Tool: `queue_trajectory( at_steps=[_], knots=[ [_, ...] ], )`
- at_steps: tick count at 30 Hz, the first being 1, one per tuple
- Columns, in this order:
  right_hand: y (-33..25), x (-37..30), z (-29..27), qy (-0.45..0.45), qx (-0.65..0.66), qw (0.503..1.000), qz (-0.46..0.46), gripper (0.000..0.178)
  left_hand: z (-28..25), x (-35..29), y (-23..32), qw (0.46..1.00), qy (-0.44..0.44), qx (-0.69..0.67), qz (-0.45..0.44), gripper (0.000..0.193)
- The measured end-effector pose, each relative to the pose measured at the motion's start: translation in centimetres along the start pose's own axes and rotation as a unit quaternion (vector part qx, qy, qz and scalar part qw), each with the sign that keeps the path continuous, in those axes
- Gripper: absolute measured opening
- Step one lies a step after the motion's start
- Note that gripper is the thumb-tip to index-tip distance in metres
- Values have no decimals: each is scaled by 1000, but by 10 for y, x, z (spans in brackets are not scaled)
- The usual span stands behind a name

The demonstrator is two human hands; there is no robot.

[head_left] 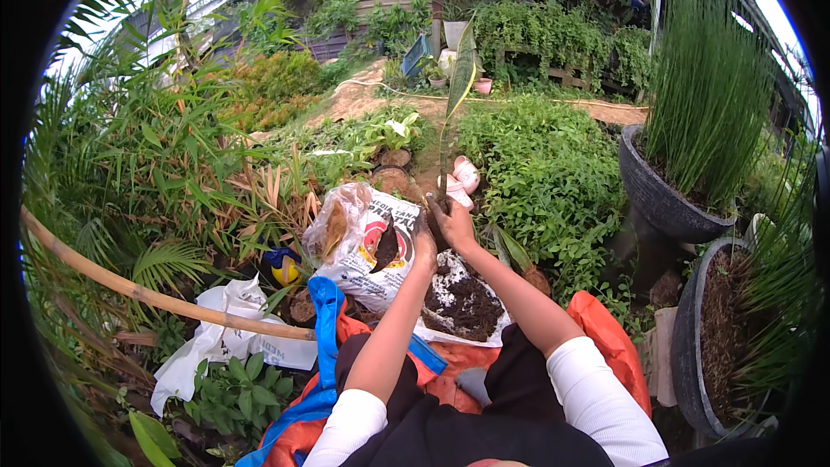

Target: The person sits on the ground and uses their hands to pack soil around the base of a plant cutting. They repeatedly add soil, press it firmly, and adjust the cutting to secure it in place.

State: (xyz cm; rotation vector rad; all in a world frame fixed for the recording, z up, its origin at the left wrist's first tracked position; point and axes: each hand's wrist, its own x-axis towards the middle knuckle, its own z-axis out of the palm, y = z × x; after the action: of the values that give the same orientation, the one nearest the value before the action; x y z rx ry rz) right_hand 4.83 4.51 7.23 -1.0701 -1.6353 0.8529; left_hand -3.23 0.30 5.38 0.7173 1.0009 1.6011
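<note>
A tall snake plant leaf (462,78) with yellow edges stands upright in front of me. My right hand (453,225), dark with soil, is closed around its base. Close beside it, my left hand (424,246) is at the edge of a white printed potting-soil bag (359,281); its soiled fingers are partly hidden, so their grip is unclear. Dark soil (467,304) mixed with white bits lies on white plastic below my hands. Just beyond my right hand are two small white pots (466,174), one partly covered by the hand.
Another snake plant (516,251) lies right of the soil. Large black planters (661,207) with reed-like plants stand at right. A bamboo pole (156,296) crosses the left, above white plastic sacks (226,329). An orange and blue tarp (324,380) surrounds my legs.
</note>
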Motion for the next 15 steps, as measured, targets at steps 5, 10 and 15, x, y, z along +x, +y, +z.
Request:
queue_trajectory(
  at_steps=[5,10,15],
  knots=[
    [-15,-10,8,-30,76,995,-62,31,2,-2,0,982,38,-180,-39,37],
    [-14,-24,17,30,22,986,-165,24,-4,2,-2,985,21,-171,25,34],
    [-10,-15,13,82,172,982,-7,23,-6,10,-14,990,55,72,111,43]
  ],
)
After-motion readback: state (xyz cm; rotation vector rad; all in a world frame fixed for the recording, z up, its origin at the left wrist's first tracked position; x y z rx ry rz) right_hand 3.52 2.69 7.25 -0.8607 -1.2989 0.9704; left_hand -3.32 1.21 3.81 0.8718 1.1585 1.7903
